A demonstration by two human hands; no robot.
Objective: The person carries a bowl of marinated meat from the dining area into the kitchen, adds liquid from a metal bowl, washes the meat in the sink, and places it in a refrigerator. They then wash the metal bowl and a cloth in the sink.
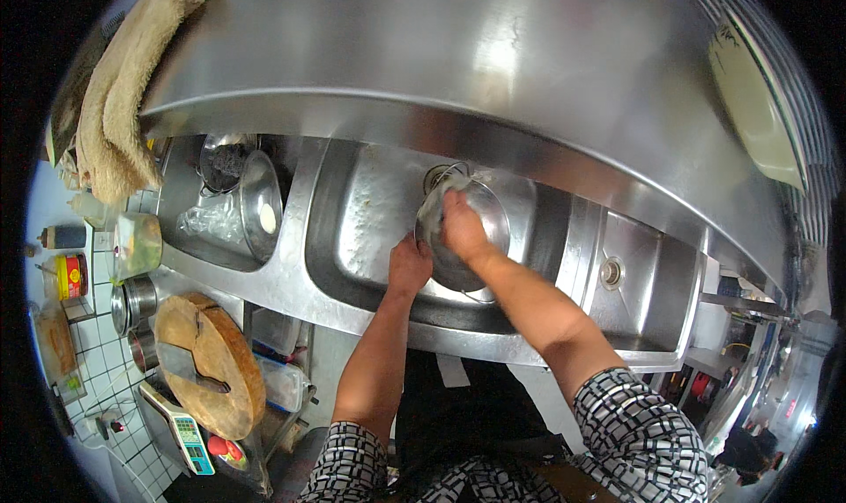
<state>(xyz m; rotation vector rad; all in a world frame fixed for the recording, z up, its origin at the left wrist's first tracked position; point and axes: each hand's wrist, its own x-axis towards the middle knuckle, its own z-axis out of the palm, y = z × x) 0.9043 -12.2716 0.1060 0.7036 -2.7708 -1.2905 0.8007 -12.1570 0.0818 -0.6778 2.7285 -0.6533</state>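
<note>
In the middle basin of a stainless steel sink (370,239), a round metal bowl or pot with wire handles (489,219) is tilted near the drain. My left hand (411,262) grips its left rim. My right hand (461,220) is inside or over its rim, closed on a pale, blurred cloth or pad (436,202) pressed to the metal. The fingertips of my right hand are partly hidden, and what the pad is made of cannot be told.
The left basin holds a metal bowl (261,202), a clear plastic bag (215,219) and a pot with dark contents (228,163). A small basin (644,265) lies right. Lower left are a round wooden chopping block (231,364), a cleaver (177,363) and a digital scale (182,430).
</note>
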